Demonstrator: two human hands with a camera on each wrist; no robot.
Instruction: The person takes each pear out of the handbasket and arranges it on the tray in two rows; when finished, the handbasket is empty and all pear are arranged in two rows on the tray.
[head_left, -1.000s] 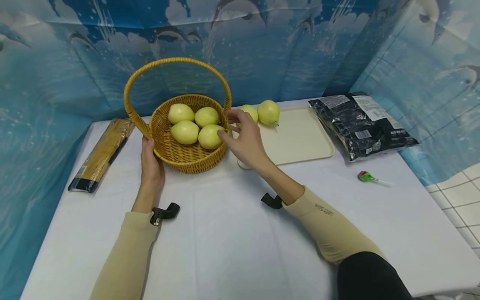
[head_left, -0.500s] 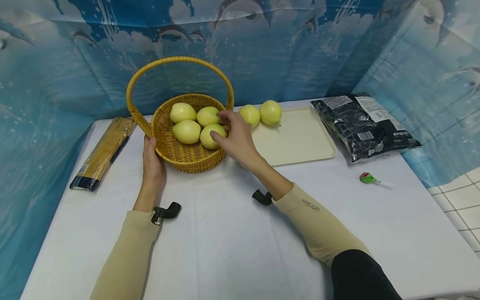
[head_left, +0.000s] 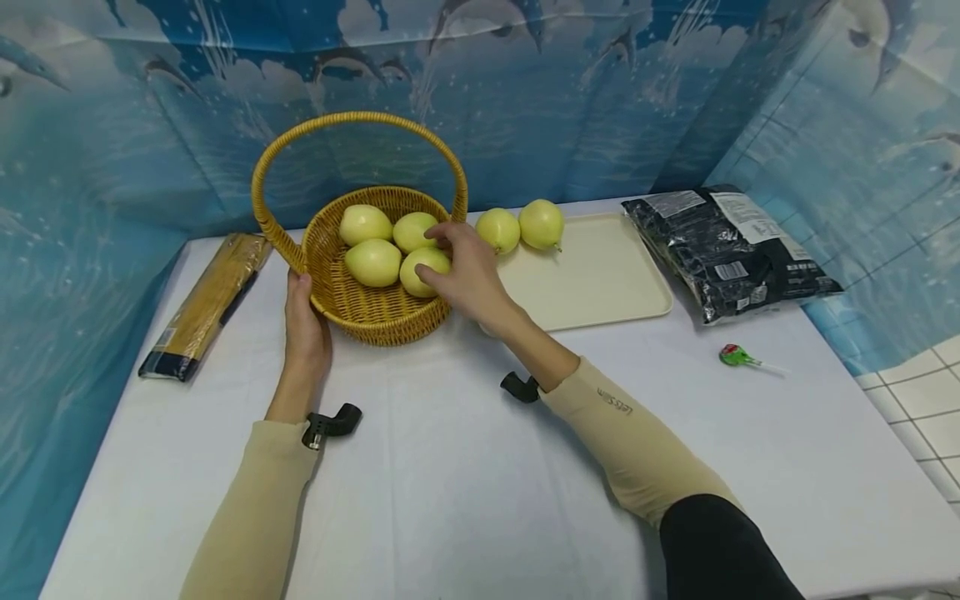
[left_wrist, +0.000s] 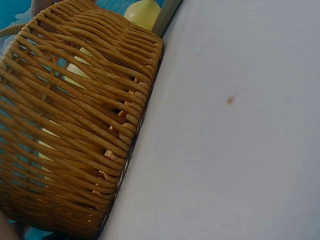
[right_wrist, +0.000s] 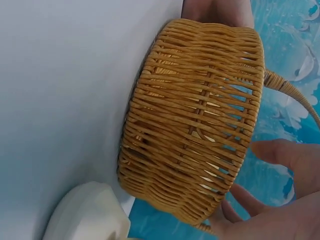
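Observation:
A woven wicker basket (head_left: 382,325) with a tall hoop handle holds several yellow-green pears (head_left: 372,263). Against its left outer side, my left hand (head_left: 305,342) holds the basket, thumb up near the handle's base; its other fingers are hidden behind the wall. My right hand (head_left: 472,275) reaches over the right rim, thumb and index finger about the lower right pear (head_left: 414,279). In the right wrist view, the right hand's thumb (right_wrist: 272,150) and fingers curve in over the rim; the wicker hides most of the fruit there.
Two more pears (head_left: 520,227) sit at the back left of a cream tray (head_left: 592,283), right of the basket. Farther right lie a black plastic package (head_left: 727,250) and a green-wrapped lollipop (head_left: 738,356). A long yellow packet (head_left: 206,308) lies left of the basket. A sea-print curtain hangs behind.
My right hand has moved left over the basket's rim, its thumb and fingers coming in around the lower right pear. The left hand has stayed at the basket's side.

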